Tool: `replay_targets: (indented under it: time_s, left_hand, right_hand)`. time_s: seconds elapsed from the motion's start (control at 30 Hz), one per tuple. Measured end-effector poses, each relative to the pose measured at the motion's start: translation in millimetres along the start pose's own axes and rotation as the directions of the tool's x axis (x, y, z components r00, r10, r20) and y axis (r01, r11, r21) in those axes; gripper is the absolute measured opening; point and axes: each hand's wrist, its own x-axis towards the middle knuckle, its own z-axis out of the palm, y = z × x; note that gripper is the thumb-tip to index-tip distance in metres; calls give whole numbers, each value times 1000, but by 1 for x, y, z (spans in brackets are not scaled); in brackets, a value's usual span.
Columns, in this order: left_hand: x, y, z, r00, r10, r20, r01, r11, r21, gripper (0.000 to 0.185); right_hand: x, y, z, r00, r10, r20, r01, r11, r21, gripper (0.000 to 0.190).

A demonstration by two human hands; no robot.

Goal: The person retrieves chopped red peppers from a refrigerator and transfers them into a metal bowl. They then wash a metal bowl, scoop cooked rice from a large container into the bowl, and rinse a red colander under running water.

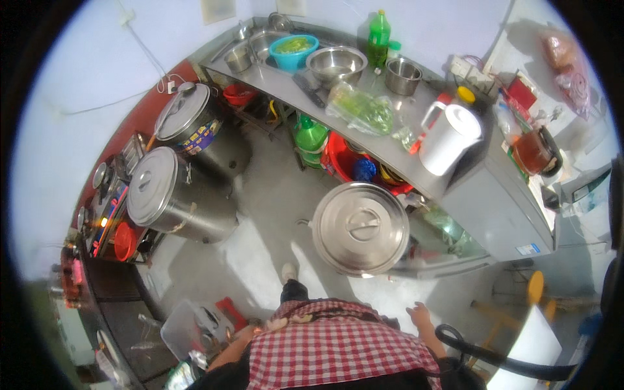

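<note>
My left hand (pixel 258 329) is at the front of my red-and-white checked apron (pixel 336 341). Its fingers lie along the cloth, and whether they grip it is unclear. On the other side, my right hand (pixel 420 314) hangs beside the apron, fingers apart and nothing in them. Ahead of it stands a large steel pot with its lid (pixel 360 229) on. Past that pot runs a steel counter (pixel 287 92). On it are a bag of green vegetables (pixel 360 109), a steel bowl (pixel 336 63), a blue basin of cut greens (pixel 294 51) and a white jug (pixel 451 139).
Two tall lidded steel barrels (pixel 195 204) (pixel 224 141) stand at the left. A clear plastic bin (pixel 183 326) sits near my left arm. Under the counter are a red basin (pixel 336 151) and a green bottle (pixel 311 139). A black hose (pixel 512 363) curves past my right arm.
</note>
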Motion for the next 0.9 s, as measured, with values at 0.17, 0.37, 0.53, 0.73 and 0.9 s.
replay_targets:
  time_s: [0.17,0.37,0.53,0.73,0.9]
  left_hand:
    - [42,25,-99,995,77,-69,-81,995,-58,27]
    - [55,67,-241,977,89,-192,-107,991,-85,30]
    - [93,202,-324,932,91,-352,-81,996,44,38]
    - [134,368,-376,919,328,-219,-326,944,47,32]
    - [197,425,-448,968,144,-206,-111,980,162,23]
  right_hand:
    - [32,-113,39,981,76,176,-69,997,-46,55]
    - [30,-350,78,859,-314,404,465,809,-360,53]
    - [44,-543,35,786,-575,228,609,784,-123,43]
    - [189,-713,-90,588,-624,-514,724,689,-8,23]
    - [405,-781,-186,556,-429,-712,505,855,-121,28]
